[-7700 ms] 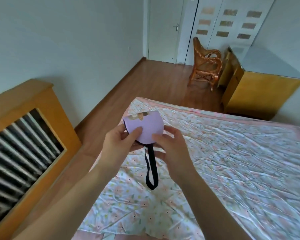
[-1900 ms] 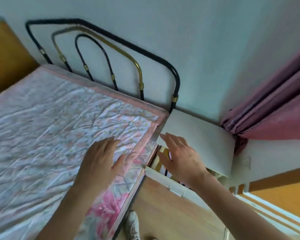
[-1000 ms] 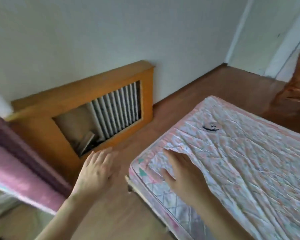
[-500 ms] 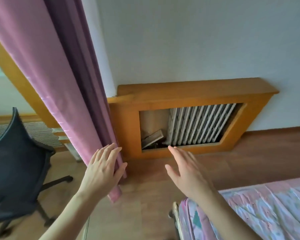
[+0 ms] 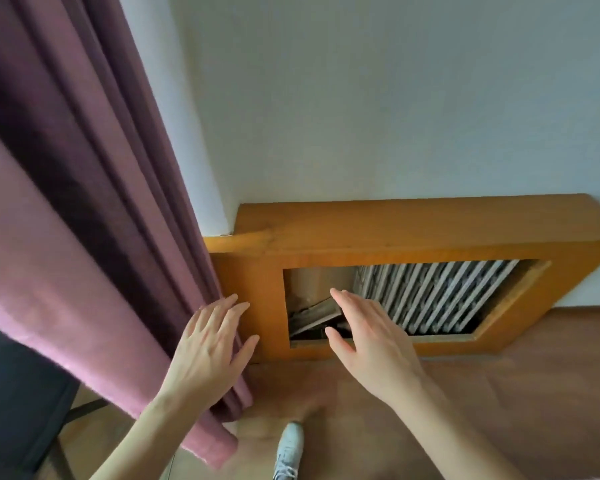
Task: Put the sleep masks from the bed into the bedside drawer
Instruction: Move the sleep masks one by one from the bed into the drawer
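Note:
No sleep mask, bed or bedside drawer shows in the head view at this moment. My left hand [image 5: 211,344] is held out in front of me with straight fingers and holds nothing; it lies just in front of the pink curtain's edge. My right hand [image 5: 368,336] is also stretched forward, fingers straight and empty, in front of the opening of the wooden radiator cover.
A pink-purple curtain [image 5: 77,209] hangs at the left. A wooden radiator cover [image 5: 413,230] stands against the white wall, with radiator fins [image 5: 437,296] and a loose slat inside. Below lie wooden floor [image 5: 516,393], my white shoe [image 5: 288,448] and a dark chair [image 5: 18,393].
My view has swung off the bed toward the wall and curtain; the bed corner has left the frame. Both hands stay out in front, empty and flat.

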